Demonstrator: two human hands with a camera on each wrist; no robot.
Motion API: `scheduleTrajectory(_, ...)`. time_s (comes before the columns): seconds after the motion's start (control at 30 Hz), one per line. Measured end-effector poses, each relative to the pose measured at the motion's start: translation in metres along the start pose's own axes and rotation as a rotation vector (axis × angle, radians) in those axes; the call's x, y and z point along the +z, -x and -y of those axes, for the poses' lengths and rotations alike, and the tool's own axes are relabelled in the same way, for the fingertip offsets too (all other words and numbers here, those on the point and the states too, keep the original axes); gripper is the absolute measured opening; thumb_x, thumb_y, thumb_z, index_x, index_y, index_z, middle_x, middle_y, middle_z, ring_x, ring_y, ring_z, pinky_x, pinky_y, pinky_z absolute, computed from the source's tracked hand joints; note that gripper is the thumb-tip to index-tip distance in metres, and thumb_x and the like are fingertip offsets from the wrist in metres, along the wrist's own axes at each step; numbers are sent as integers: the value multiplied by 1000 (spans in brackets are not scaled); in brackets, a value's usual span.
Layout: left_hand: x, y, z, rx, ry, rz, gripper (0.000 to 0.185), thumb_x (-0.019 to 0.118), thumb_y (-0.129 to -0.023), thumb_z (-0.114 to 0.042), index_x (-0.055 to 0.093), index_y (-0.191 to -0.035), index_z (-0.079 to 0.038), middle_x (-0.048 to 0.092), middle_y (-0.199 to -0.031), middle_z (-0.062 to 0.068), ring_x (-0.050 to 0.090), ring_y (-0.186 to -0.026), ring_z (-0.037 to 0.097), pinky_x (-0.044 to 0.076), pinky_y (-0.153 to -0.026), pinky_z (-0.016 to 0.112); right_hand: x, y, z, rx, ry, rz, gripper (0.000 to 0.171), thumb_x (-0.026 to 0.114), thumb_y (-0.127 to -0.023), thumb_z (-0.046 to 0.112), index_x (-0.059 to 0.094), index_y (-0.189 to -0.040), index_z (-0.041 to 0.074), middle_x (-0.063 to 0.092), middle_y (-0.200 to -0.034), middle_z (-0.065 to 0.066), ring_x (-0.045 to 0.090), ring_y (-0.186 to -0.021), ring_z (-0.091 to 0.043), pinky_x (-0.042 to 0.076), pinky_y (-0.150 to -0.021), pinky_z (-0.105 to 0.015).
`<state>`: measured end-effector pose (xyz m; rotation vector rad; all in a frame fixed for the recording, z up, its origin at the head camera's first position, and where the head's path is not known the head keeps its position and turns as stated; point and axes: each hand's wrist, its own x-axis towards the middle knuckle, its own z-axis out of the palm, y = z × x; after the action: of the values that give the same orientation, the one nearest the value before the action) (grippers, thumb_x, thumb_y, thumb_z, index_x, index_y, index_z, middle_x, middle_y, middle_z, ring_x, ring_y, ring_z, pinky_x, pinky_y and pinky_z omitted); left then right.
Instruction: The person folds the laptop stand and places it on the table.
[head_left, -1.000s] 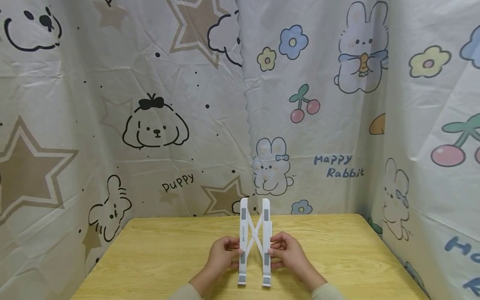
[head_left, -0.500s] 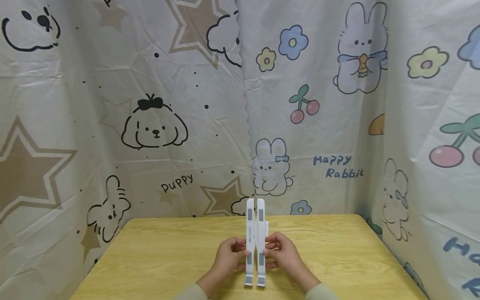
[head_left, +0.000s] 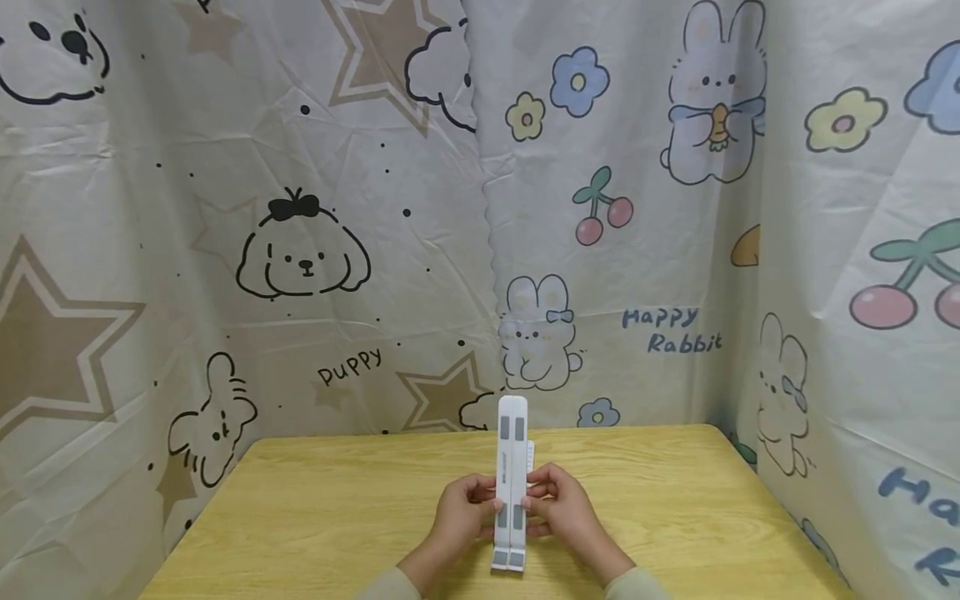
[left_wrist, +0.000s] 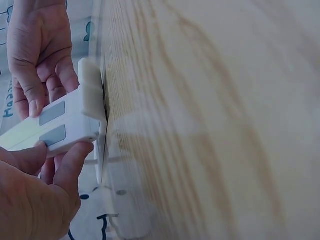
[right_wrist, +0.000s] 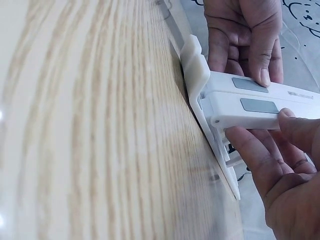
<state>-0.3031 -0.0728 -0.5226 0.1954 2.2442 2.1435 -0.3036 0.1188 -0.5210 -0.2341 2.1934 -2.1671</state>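
Observation:
A white folding laptop stand (head_left: 513, 483) stands on the table, its two long arms pressed side by side. Grey pads sit along both arms, and small print runs down the left one. From the left side my left hand (head_left: 463, 515) grips one arm, thumb on the front face and fingers behind. On the other side my right hand (head_left: 564, 510) holds the second arm the same way. Both wrist views show the stand's hooked lip (right_wrist: 196, 67) near the tabletop, with thumbs by the grey pads. The crossed struts behind are mostly hidden.
The light wood table (head_left: 337, 500) has rounded far corners. Patterned curtains (head_left: 420, 250) with puppies, stars, rabbits and flowers hang behind it and along both sides, close to the table's edges.
Both hands have moved inward, bringing the stand's two arms together. The gap between them, with the crossed struts visible, has closed. The head view has shifted slightly.

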Motion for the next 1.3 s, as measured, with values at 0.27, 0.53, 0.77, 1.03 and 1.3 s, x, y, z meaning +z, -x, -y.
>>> scheduleTrajectory(0.27, 2, 3, -4, 10, -25, -12, 28, 70, -90, 7, 68, -117, 5, 65, -100, 14, 63, -84, 19, 65, -64, 44, 0, -1, -1, -4, -3, -5, 32, 69, -91, -9, 54, -119, -6, 60, -97, -13, 69, -77, -20, 64, -69, -55)
scheduleTrajectory(0.53, 2, 1, 2, 21, 30, 16, 28, 68, -90, 9, 65, -118, 11, 64, -100, 16, 64, -84, 20, 65, -69, 48, -2, -1, -1, -1, 4, 8, 32, 70, -91, -8, 55, -119, -5, 61, -96, -13, 70, -79, -22, 64, -68, -55)
scheduleTrajectory(0.77, -2, 4, -2, 2, 68, 39, 32, 70, -90, 8, 65, -122, 9, 65, -102, 14, 64, -87, 17, 65, -73, 45, -7, -1, 6, -11, 56, 51, 33, 74, -89, -4, 57, -118, -5, 65, -95, -13, 71, -80, -21, 65, -71, -51)
scheduleTrajectory(1.03, -3, 11, -5, 0, 13, 58, 47, 71, -89, 9, 61, -134, 7, 68, -108, 18, 64, -91, 17, 65, -75, 40, -31, -10, 32, -81, 423, 175, 29, 80, -88, 10, 67, -112, 1, 73, -97, -8, 70, -82, -18, 62, -64, -42)
scheduleTrajectory(1.3, -6, 30, -10, -1, -74, 157, 66, 75, -82, 13, 53, -144, 5, 67, -120, 18, 65, -104, 27, 61, -81, 30, -63, -36, 86, -145, 626, 175, 39, 79, -91, 18, 67, -126, 6, 72, -118, -13, 71, -100, -25, 62, -79, -39)
